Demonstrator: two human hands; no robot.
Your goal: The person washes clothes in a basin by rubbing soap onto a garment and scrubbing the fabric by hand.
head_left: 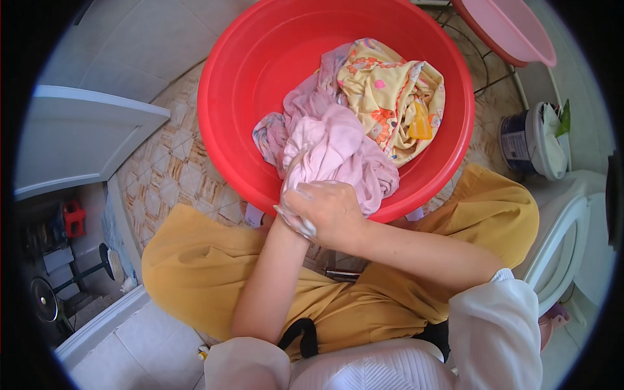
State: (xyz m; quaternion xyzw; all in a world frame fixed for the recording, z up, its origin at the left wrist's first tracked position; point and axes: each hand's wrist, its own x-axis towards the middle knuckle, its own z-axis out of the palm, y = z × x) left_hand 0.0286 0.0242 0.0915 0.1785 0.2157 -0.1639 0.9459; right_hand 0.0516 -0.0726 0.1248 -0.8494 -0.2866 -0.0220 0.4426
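pink cloth (338, 153): wet, bunched up, in the red tub (240, 84) at its near edge, w/ soap foam on it.
right hand (331, 209): on top, fingers closed tight on the pink cloth, foam on the knuckles.
left hand (296, 218): mostly hidden under the right one; it touches the cloth, can't tell how its fingers are.
yellow cloth (390, 97): w/ orange & pink pictures, in the tub just behind the pink one, touching it.
tub: big, round, on the tile floor (172, 172) btwn the knees in yellow pants (195, 257).
pink tub (510, 29): far right, on a wire rack.
bucket (523, 140): small, right side, near a white chair (565, 221).
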